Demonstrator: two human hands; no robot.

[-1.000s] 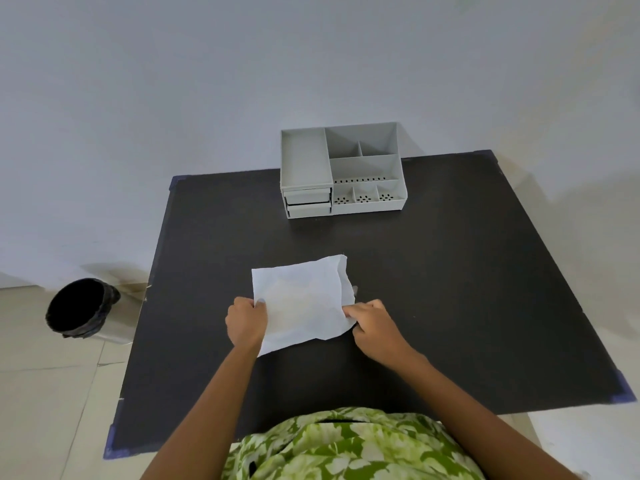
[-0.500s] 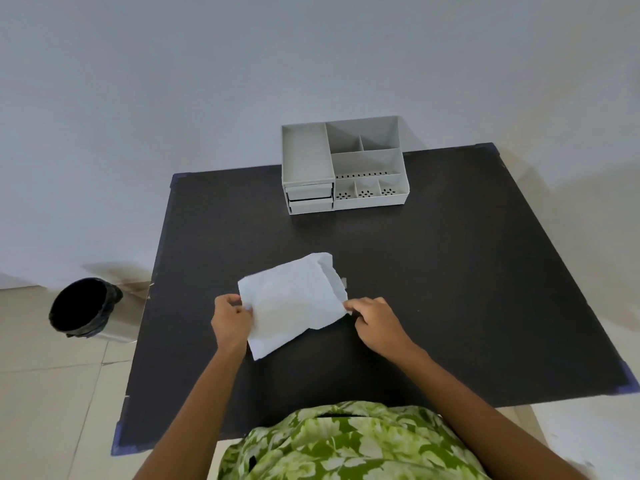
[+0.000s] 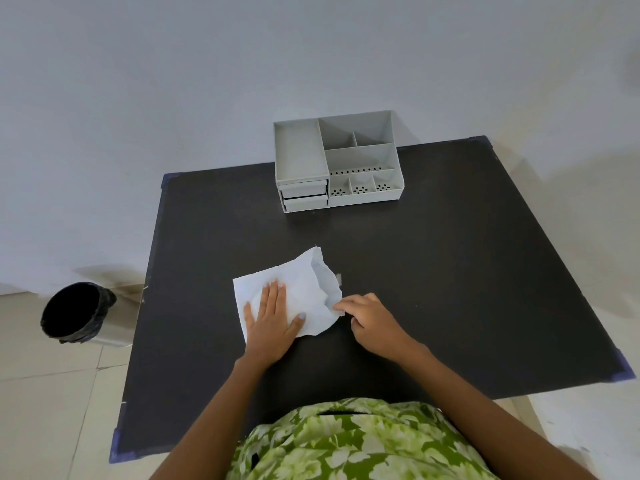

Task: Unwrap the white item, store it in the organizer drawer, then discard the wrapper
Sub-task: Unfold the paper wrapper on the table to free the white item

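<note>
A white paper wrapper (image 3: 304, 282) lies on the black table (image 3: 450, 271) in front of me, its right side lifted and creased. My left hand (image 3: 272, 317) rests flat on the wrapper's left half, fingers spread. My right hand (image 3: 372, 322) pinches the wrapper's right edge between thumb and fingers. The white item inside is hidden by the paper. The grey organizer (image 3: 337, 161) stands at the table's far edge, with two small drawers (image 3: 304, 195) shut at its front left.
A black-lined waste bin (image 3: 74, 311) stands on the tiled floor left of the table. A white wall rises right behind the organizer. A small pale scrap (image 3: 338, 279) lies just right of the wrapper.
My left hand let go of the wrapper's left edge and now presses flat on top of it. My right hand keeps its pinch while the right side has lifted and crumpled.
</note>
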